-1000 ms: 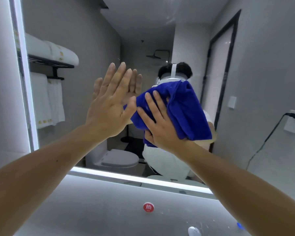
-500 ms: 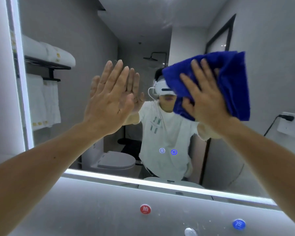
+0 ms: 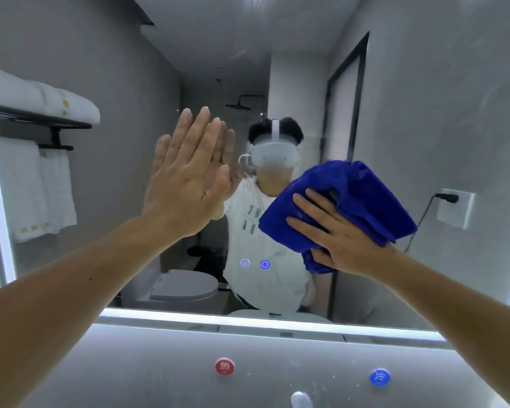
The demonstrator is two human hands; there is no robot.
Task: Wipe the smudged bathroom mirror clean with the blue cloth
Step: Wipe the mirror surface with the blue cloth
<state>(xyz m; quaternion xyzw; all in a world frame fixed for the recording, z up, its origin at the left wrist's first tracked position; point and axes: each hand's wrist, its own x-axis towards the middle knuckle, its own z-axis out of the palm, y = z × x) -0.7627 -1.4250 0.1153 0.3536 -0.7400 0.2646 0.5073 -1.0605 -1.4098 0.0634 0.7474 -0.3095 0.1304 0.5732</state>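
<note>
The bathroom mirror (image 3: 115, 187) fills the wall ahead, with faint streaks near its top. My left hand (image 3: 186, 184) lies flat against the glass left of centre, fingers straight and together, meeting its own reflection. To the right, my right hand (image 3: 345, 242) presses the bunched blue cloth (image 3: 362, 195) onto the mirror. Its fingers are spread over the cloth and its thumb is tucked round the lower fold. The cloth hides the glass beneath it.
A lit strip (image 3: 248, 319) runs along the mirror's lower edge, with two glowing touch icons (image 3: 265, 264) just above it. Below on the grey wall sit a red button (image 3: 224, 366), a blue button (image 3: 379, 377) and a tap top (image 3: 300, 399). Towels, toilet and socket appear only as reflections.
My right hand swept the cloth from the mirror's centre up to the right, then down to mid-right. My left hand stayed pressed on the glass.
</note>
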